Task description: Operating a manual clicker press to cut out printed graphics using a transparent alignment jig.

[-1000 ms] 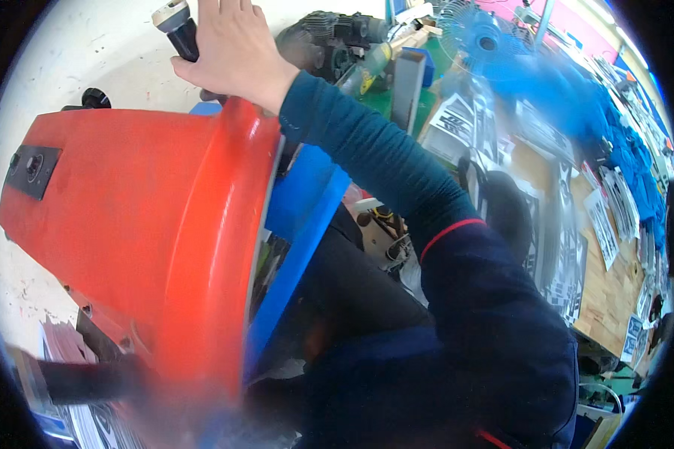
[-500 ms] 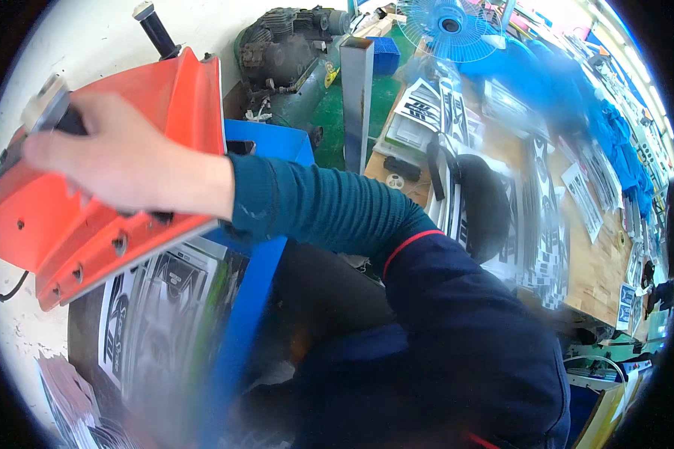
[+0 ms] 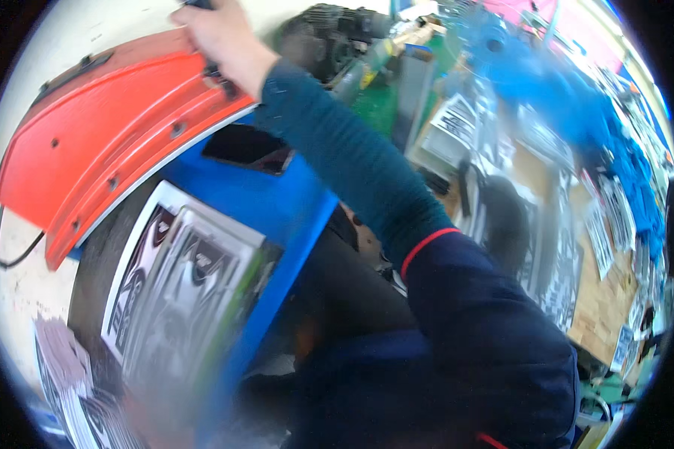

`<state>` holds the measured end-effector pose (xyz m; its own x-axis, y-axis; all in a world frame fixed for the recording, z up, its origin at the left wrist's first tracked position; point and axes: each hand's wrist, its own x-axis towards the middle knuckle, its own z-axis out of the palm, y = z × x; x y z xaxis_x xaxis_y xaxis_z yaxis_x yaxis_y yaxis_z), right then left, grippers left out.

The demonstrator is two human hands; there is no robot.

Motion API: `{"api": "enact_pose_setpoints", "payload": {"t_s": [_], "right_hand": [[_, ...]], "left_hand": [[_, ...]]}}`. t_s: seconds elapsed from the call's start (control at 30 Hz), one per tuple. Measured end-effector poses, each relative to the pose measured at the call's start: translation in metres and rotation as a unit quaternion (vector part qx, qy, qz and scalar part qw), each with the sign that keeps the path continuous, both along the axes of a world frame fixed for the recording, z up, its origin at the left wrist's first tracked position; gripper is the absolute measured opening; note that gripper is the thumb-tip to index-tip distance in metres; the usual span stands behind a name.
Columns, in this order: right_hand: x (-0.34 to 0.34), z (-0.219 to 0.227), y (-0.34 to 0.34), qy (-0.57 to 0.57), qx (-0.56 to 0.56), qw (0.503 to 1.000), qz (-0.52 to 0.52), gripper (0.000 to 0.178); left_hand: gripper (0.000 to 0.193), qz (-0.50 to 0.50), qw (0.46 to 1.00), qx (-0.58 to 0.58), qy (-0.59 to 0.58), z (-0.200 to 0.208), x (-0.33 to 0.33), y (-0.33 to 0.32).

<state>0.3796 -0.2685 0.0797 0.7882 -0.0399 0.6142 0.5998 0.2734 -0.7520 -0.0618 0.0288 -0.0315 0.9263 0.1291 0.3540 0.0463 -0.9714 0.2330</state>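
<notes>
My right hand [image 3: 228, 37] reaches up to the top edge of the view, its fingers closed round a black handle [image 3: 198, 3] that is mostly cut off by the frame. Below the hand is a large red curved cover [image 3: 105, 142] with ridges and bolts along it; the wrist passes over its right end. Under the cover a blue machine bed [image 3: 296, 202] carries a dark flat phone-like slab [image 3: 249, 148]. Printed black-and-white sheets [image 3: 138, 280] and a clear-wrapped stack [image 3: 210, 258] lie nearer to me. My left hand is not in view.
A bundle of papers [image 3: 60, 355] stands at the lower left. To the right is a wooden table [image 3: 599, 307] with many printed sheets and blue plastic [image 3: 524, 71]. A dark motor [image 3: 326, 41] and a grey square post [image 3: 414, 93] are at the back.
My right hand has left a metal-and-black part at the far left of the red cover and moved up and right to the black handle. The view has shifted, showing more of the blue bed.
</notes>
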Motion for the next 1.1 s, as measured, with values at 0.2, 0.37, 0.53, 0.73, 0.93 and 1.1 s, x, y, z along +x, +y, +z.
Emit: {"api": "enact_pose_setpoints", "payload": {"t_s": [0.2,0.37,0.53,0.73,0.93,1.1], "right_hand": [[-0.033,0.014,0.003,0.069,-0.008,0.998,0.0,0.022],[-0.11,-0.045,-0.001,-0.227,-0.199,0.942,-0.144,0.06],[-0.184,-0.074,-0.009,-0.321,-0.465,0.813,0.139,0.055],[-0.187,-0.087,0.006,-0.357,-0.514,0.769,0.133,0.059],[-0.187,-0.083,0.012,-0.353,-0.507,0.779,0.112,0.057],[-0.185,-0.084,0.009,-0.348,-0.49,0.792,0.106,0.056]], "left_hand": [[0.09,0.016,0.997,0.076,0.018,-0.017,-0.002,0.02],[0.104,0.098,0.986,-0.118,0.059,0.013,0.013,-0.027],[0.104,0.116,0.986,-0.105,0.059,0.019,0.014,-0.03],[0.094,0.028,0.985,-0.17,0.022,0.018,0.008,-0.014],[0.094,-0.022,0.961,-0.258,-0.1,0.031,0.011,-0.021],[0.093,-0.107,0.898,-0.399,-0.155,0.038,0.02,-0.013]]}}
